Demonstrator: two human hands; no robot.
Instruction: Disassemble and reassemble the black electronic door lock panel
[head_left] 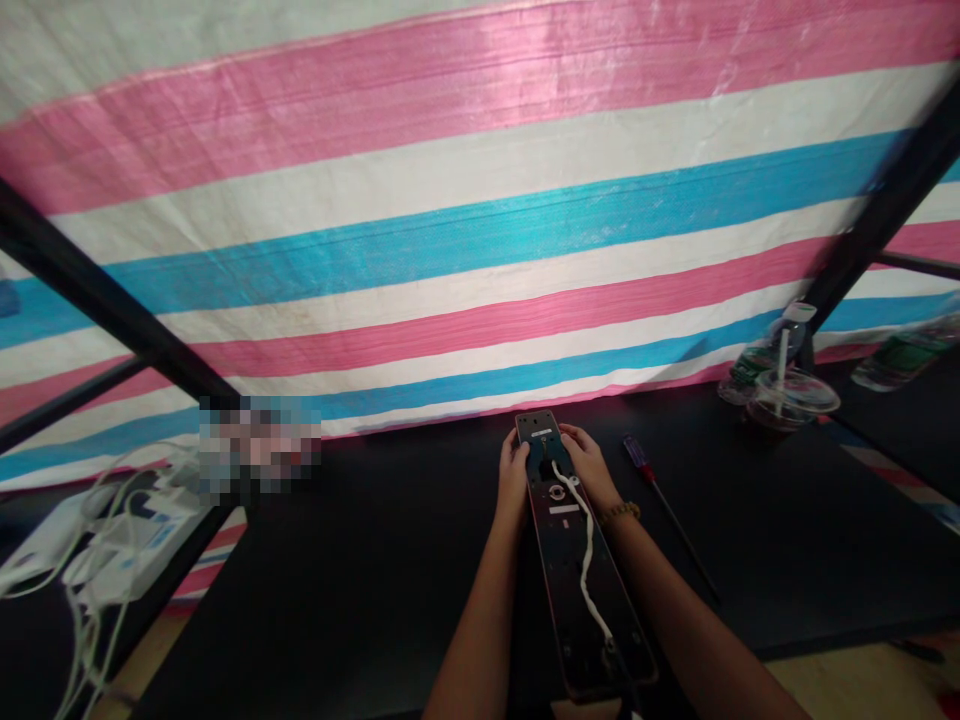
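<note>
A long, narrow dark panel (566,570), which looks like the back of an electronic door lock, lies lengthwise before me at the black table's front. A white sleeved cable (589,550) runs down its back from an opening near the far end. My left hand (513,475) is closed on the panel's left edge near that end, thumb on top. My right hand (589,465) is closed on the right edge opposite, with a beaded bracelet at the wrist. Its fingertips are partly hidden. Right of this hand lies a screwdriver (649,473) with a purple and red handle, its long shaft pointing toward me.
A plastic cup with a straw (784,405) and a water bottle (757,360) stand at the back right. Another bottle (904,355) is farther right. White power strips with tangled cables (127,540) lie left. A striped sheet (480,220) hangs behind the table (375,580), between dark metal posts.
</note>
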